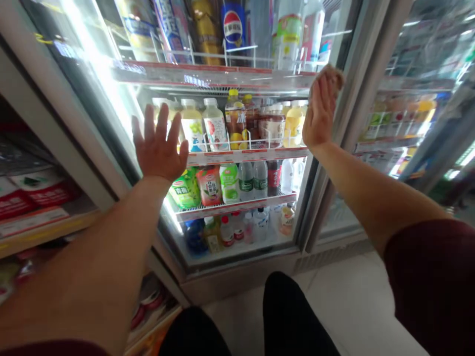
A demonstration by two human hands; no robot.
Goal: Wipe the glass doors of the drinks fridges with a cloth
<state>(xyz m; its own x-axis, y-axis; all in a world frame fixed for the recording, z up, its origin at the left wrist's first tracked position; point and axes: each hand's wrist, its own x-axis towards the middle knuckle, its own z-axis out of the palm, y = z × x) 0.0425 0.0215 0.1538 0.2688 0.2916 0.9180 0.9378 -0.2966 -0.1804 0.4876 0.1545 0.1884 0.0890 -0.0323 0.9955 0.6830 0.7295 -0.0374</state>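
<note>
My left hand (159, 143) is spread with its fingers apart at the left side of the glass door (237, 89) of a drinks fridge; whether the palm touches the glass I cannot tell. At the upper right, my right hand (319, 111) is against the door near its frame (347, 89). A crumpled brownish cloth (336, 78) sticks out past its fingers, held under them. Behind the glass stand rows of drinks, among them a bottle with a yellow cap (234, 116) and a dark blue Pepsi bottle (233, 24).
On the left a shelf (48, 227) holds red and white packages. Another glass-fronted fridge (404, 113) adjoins on the right. My dark-clad knees (293, 311) are below, over a pale tiled floor (356, 296).
</note>
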